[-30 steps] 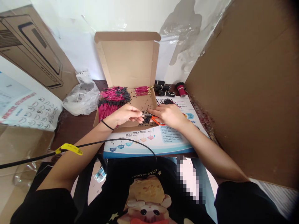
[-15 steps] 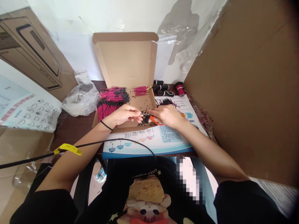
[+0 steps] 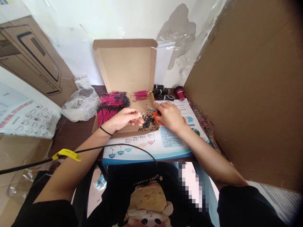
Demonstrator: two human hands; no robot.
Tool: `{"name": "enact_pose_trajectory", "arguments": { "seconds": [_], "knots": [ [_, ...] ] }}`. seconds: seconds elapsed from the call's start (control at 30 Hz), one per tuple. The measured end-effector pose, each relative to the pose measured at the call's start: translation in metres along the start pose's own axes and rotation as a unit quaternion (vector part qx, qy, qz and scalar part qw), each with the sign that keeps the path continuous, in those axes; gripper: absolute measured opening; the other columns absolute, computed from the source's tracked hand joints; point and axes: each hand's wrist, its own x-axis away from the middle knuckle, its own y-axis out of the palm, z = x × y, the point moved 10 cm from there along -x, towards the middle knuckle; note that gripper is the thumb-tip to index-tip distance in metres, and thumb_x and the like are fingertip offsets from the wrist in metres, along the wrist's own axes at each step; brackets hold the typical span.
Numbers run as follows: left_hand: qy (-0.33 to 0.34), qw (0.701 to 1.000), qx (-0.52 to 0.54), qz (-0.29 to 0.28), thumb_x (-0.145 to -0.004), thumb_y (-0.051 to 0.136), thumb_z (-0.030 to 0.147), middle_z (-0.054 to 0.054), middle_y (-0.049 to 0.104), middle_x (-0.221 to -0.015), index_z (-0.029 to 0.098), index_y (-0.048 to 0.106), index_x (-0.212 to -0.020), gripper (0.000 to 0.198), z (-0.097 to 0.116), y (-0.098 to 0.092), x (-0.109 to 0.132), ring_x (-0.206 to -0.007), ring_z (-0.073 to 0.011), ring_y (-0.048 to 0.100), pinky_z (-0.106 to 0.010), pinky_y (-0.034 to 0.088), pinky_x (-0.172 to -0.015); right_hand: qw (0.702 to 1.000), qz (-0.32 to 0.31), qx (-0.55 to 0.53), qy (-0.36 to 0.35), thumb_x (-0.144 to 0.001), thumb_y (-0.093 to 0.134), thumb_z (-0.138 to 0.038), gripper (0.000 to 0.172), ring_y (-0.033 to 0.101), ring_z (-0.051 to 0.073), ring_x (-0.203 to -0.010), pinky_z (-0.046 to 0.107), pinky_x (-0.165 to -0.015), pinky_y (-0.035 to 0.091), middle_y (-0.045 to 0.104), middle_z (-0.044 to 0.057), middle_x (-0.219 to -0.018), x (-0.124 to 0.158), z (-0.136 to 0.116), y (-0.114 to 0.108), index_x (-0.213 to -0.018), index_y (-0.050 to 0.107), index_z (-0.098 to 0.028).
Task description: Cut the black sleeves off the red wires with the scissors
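My right hand (image 3: 172, 117) is closed around orange-handled scissors (image 3: 157, 118), whose metal tips point left over an open cardboard box (image 3: 129, 128). My left hand (image 3: 127, 119) pinches with thumb and forefinger at the box's front; a thin pale tip shows there, too small to name. Between the hands, a heap of short black pieces (image 3: 147, 121) lies on the box floor. Pink wires with black ends (image 3: 115, 99) fill the box's left side, partly behind my left hand. A smaller bunch of pink wires (image 3: 142, 95) lies at the back of the box.
Tied black wire bundles (image 3: 163, 92) and a pink bundle (image 3: 180, 93) lie behind the box to the right. A clear plastic bag (image 3: 80, 102) stands at left. A printed sheet (image 3: 132, 154) lies under the box; a black cable (image 3: 99, 147) crosses in front. Cardboard (image 3: 246, 94) walls the right.
My right hand has drawn the scissors away to the right, apart from my left hand. The heap of black pieces is more exposed. The view has shifted slightly.
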Motion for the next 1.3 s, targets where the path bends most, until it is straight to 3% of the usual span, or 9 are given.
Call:
{"name": "enact_pose_trajectory", "arguments": {
  "seconds": [0.1, 0.27, 0.53, 0.73, 0.83, 0.93, 1.13, 1.23, 1.3],
  "knots": [
    [0.012, 1.0, 0.023, 0.013, -0.078, 0.069, 0.036, -0.009, 0.073, -0.077, 0.013, 0.057, -0.081, 0.026, 0.004, -0.002, 0.001, -0.068, -0.0158, 0.07, -0.02, 0.04, -0.052, 0.999, -0.036, -0.016, 0.001, -0.084, 0.05, -0.025, 0.056, 0.051, 0.033, -0.106, 0.045, -0.086, 0.043, 0.062, 0.019, -0.114, 0.0, -0.003, 0.006, -0.137, 0.047, -0.007],
    [0.042, 0.995, 0.072, 0.061, -0.078, 0.068, 0.032, -0.007, 0.071, -0.079, 0.013, 0.058, -0.078, 0.022, 0.01, -0.012, 0.001, -0.071, -0.013, 0.068, -0.021, 0.044, -0.06, 0.997, -0.054, -0.047, -0.024, -0.085, 0.045, -0.018, 0.062, 0.048, 0.032, -0.111, 0.046, -0.092, 0.043, 0.056, 0.022, -0.122, 0.002, -0.013, 0.007, -0.143, 0.035, -0.001],
    [0.058, 0.996, 0.046, 0.058, -0.07, 0.076, 0.034, -0.004, 0.066, -0.081, 0.012, 0.067, -0.082, 0.027, 0.008, -0.014, 0.0, -0.067, -0.0071, 0.056, -0.023, 0.044, -0.066, 0.987, 0.013, -0.149, -0.064, -0.09, 0.044, -0.018, 0.037, 0.056, 0.024, -0.099, 0.038, -0.092, 0.043, 0.069, 0.01, -0.11, -0.002, -0.02, 0.003, -0.119, 0.065, -0.014],
    [0.061, 0.996, 0.058, 0.019, -0.074, 0.074, 0.034, -0.002, 0.062, -0.078, 0.014, 0.063, -0.084, 0.025, 0.004, -0.003, -0.001, -0.064, -0.007, 0.055, -0.022, 0.042, -0.058, 0.983, 0.027, -0.168, -0.064, -0.094, 0.044, -0.028, 0.031, 0.054, 0.023, -0.097, 0.04, -0.09, 0.043, 0.071, 0.006, -0.102, -0.003, -0.02, 0.006, -0.101, 0.074, -0.022],
    [0.064, 0.995, 0.077, 0.01, -0.075, 0.073, 0.033, -0.001, 0.061, -0.074, 0.014, 0.061, -0.081, 0.024, 0.004, 0.003, -0.001, -0.061, -0.0063, 0.054, -0.021, 0.042, -0.057, 0.973, 0.074, -0.21, -0.054, -0.093, 0.047, -0.029, 0.029, 0.054, 0.023, -0.1, 0.039, -0.091, 0.044, 0.069, 0.007, -0.104, -0.002, -0.021, -0.008, -0.094, 0.075, -0.022],
    [0.073, 0.994, 0.076, -0.005, -0.076, 0.072, 0.035, -0.002, 0.062, -0.073, 0.012, 0.061, -0.079, 0.025, 0.007, 0.011, 0.001, -0.06, -0.0061, 0.054, -0.022, 0.045, -0.058, 0.934, 0.124, -0.333, 0.02, -0.087, 0.057, -0.031, 0.022, 0.061, 0.019, -0.092, 0.036, -0.084, 0.049, 0.071, 0.008, -0.099, 0.001, -0.013, -0.022, -0.095, 0.075, -0.021],
    [0.054, 0.996, 0.056, -0.035, -0.075, 0.073, 0.038, -0.004, 0.064, -0.075, 0.01, 0.063, -0.077, 0.03, 0.007, 0.027, 0.006, -0.06, -0.0073, 0.056, -0.024, 0.048, -0.058, 0.787, 0.055, -0.597, 0.147, -0.073, 0.071, -0.038, 0.02, 0.063, 0.014, -0.071, 0.031, -0.066, 0.051, 0.073, 0.003, -0.081, 0.004, -0.01, 0.004, -0.084, 0.075, -0.022],
    [0.052, 0.996, 0.061, -0.032, -0.074, 0.073, 0.036, -0.004, 0.065, -0.074, 0.01, 0.064, -0.077, 0.028, 0.006, 0.027, 0.006, -0.06, -0.0071, 0.057, -0.023, 0.049, -0.059, 0.729, 0.018, -0.66, 0.181, -0.067, 0.076, -0.04, 0.023, 0.053, 0.009, -0.055, 0.024, -0.047, 0.041, 0.071, 0.001, -0.073, 0.007, -0.013, 0.018, -0.08, 0.075, -0.021],
    [0.053, 0.996, 0.067, -0.035, -0.073, 0.074, 0.036, -0.004, 0.065, -0.073, 0.01, 0.064, -0.076, 0.028, 0.006, 0.027, 0.006, -0.06, -0.0073, 0.058, -0.023, 0.049, -0.058, 0.71, 0.001, -0.678, 0.188, -0.066, 0.077, -0.039, 0.023, 0.043, 0.006, -0.046, 0.022, -0.039, 0.03, 0.068, 0.0, -0.068, 0.007, -0.015, 0.021, -0.079, 0.075, -0.021]
  ]
}}
